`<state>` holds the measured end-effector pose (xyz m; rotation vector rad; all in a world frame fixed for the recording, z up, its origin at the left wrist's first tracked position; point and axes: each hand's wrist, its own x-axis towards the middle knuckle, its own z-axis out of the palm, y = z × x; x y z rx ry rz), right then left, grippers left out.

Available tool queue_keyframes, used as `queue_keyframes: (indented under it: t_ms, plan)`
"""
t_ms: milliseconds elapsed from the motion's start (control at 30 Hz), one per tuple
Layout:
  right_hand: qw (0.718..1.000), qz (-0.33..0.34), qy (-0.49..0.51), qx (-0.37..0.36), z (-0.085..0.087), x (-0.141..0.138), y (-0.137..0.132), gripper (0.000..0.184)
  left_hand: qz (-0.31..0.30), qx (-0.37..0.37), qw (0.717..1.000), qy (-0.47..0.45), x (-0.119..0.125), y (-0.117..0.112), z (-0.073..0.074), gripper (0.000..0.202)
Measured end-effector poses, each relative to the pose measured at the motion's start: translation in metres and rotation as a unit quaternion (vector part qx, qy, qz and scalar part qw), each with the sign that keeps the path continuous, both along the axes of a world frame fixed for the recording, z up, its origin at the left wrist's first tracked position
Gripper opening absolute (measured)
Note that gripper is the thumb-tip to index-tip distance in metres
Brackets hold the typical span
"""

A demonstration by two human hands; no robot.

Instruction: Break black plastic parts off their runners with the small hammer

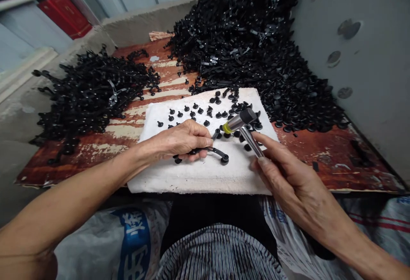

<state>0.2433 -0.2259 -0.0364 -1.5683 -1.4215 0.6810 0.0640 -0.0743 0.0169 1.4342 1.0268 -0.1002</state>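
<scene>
My left hand (181,140) is closed on a curved black plastic strip (215,151) that lies on a white foam pad (205,173), with a round end (224,158) sticking out to the right. My right hand (285,169) grips the metal handle of a small hammer (241,121). Its head, with a yellow band, hovers just above the pad, right of my left fingers. Several small black studs (192,113) are scattered over the far half of the pad.
A big heap of black plastic parts (256,45) fills the back right of the worn red board (320,147). A smaller heap (89,92) lies at the left. A grey wall (368,58) rises at the right. Printed sacks (134,237) cover my lap.
</scene>
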Motion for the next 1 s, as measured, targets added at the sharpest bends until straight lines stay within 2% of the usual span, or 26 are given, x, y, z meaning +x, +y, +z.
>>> queue_keyframes:
  t_ms: [133,233,300,400,500,600,667,767,900,933,1000]
  plan:
    - [0.991,0.064,-0.089,0.080,0.013,0.001,0.003,0.047,0.009,0.004,1.000,-0.002,-0.001,0.000,-0.001,0.032]
    - [0.982,0.055,-0.125,0.133,0.020,0.000,0.005,0.057,0.017,0.007,1.000,0.011,0.000,0.000,-0.001,0.031]
    - [0.977,0.048,-0.153,0.141,0.020,0.000,0.008,0.060,0.011,0.015,1.000,0.009,-0.001,0.000,-0.002,0.030]
    - [0.968,0.074,-0.211,0.110,0.018,0.002,0.013,0.057,-0.006,0.026,1.000,0.000,-0.004,0.001,-0.005,0.030]
    - [0.966,0.083,-0.208,0.128,0.023,0.002,0.014,0.056,-0.008,0.027,1.000,-0.004,-0.006,0.001,-0.006,0.027]
    - [0.966,0.038,-0.181,0.183,0.030,-0.001,0.012,0.063,-0.010,0.020,1.000,-0.009,-0.005,0.000,-0.004,0.028]
    - [0.966,0.036,-0.188,0.173,0.030,-0.001,0.013,0.062,-0.008,0.013,1.000,-0.012,-0.004,0.000,-0.002,0.030]
    - [0.967,0.094,-0.212,0.105,0.027,0.001,0.015,0.054,0.003,0.006,1.000,-0.011,-0.002,-0.002,-0.002,0.034]
    - [0.968,0.055,-0.190,0.157,0.027,0.000,0.015,0.060,0.016,-0.005,1.000,-0.011,-0.002,-0.003,-0.005,0.032]
    - [0.968,0.046,-0.193,0.155,0.027,0.000,0.014,0.060,0.017,-0.005,1.000,-0.012,-0.002,-0.003,-0.005,0.032]
    - [0.964,0.086,-0.226,0.113,0.025,-0.001,0.013,0.057,0.019,-0.003,1.000,-0.017,-0.002,-0.002,-0.007,0.032]
